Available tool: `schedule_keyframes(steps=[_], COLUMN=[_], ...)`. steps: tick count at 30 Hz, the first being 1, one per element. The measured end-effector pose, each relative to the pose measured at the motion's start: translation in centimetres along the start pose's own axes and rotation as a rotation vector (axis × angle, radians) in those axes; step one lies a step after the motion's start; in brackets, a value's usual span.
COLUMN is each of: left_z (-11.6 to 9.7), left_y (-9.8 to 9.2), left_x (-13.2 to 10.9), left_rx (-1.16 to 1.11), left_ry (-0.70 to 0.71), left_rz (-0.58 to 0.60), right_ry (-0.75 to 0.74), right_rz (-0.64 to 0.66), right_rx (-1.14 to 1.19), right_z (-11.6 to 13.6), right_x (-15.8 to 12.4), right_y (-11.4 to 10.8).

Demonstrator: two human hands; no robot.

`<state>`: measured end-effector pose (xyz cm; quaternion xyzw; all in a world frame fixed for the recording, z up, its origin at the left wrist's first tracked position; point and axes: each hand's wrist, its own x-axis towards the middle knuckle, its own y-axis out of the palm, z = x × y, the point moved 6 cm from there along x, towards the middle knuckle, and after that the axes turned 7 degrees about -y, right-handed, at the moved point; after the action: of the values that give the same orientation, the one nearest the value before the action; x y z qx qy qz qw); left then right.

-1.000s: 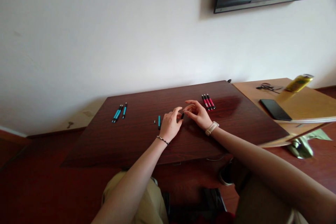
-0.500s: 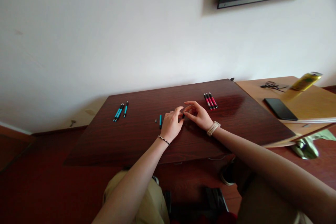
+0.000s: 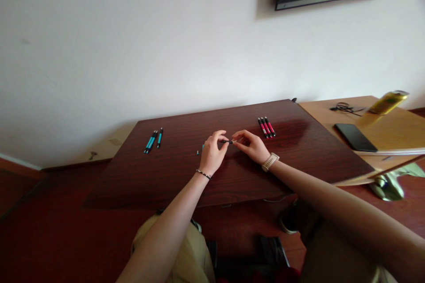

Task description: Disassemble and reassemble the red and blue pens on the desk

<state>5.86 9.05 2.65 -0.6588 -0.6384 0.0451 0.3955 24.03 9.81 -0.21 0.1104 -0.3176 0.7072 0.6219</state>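
Pointing left-right, pen piece (image 3: 230,141) pinched endwise between left hand (image 3: 211,154) and right hand (image 3: 249,146).

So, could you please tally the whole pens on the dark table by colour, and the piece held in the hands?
Blue pens: 3
Red pens: 3
Dark pen piece, pinched between left hand and right hand: 1
Total: 7

Left hand (image 3: 210,154) and right hand (image 3: 251,147) raised a little above dark reddish wooden desk (image 3: 299,159). Small black pen piece (image 3: 229,141) now pinched level between them. Left hand now hides most of loose teal pen barrel (image 3: 202,146).
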Motion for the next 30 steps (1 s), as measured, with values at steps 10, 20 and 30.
schedule_keyframes(steps=[10,20,30], left_z=[1.17,0.73,0.45], left_y=[0.68,-0.11,0.02], left_x=[0.12,0.37,0.28], left_rx=[-0.272,-0.268,-0.214], left_ry=[-0.154,-0.143,-0.124], left_rz=[0.062,0.023,0.027], right_ry=[0.027,0.026,0.071], right_rz=[-0.036,-0.026,0.045], right_rx=[0.043,0.027,-0.073], right_z=[-0.14,-0.23,-0.24], right_x=[-0.1,-0.18,-0.06], right_y=[-0.24,-0.12,0.17])
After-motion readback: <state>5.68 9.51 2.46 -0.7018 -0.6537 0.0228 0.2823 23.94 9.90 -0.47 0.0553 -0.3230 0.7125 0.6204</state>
